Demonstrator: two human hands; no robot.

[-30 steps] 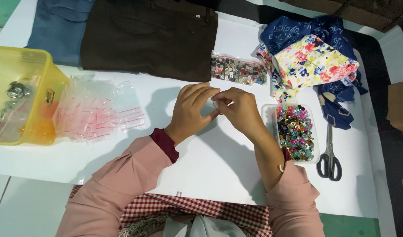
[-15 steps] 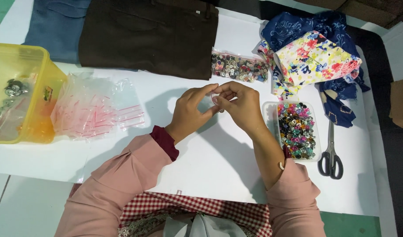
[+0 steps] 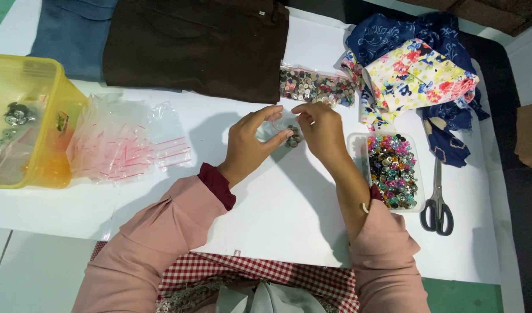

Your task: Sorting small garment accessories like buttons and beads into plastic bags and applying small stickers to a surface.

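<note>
Small clear bag (image 3: 276,128) pinched at its mouth between left hand (image 3: 250,144) and right hand (image 3: 319,132), fingers curled shut on it, buttons (image 3: 292,137) sagging inside; just left of the button tray (image 3: 393,171) for easy refilling.

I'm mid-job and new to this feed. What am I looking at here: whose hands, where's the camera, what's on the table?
There is no machine: a person works with two bare hands, filmed from a camera on their head looking down. The left hand and right hand together pinch a small clear bag holding a few buttons. On the white table lie a tray of colourful buttons, scissors, a bag of buttons, a pile of empty clear bags, a yellow tub, dark trousers and floral cloth.
</note>
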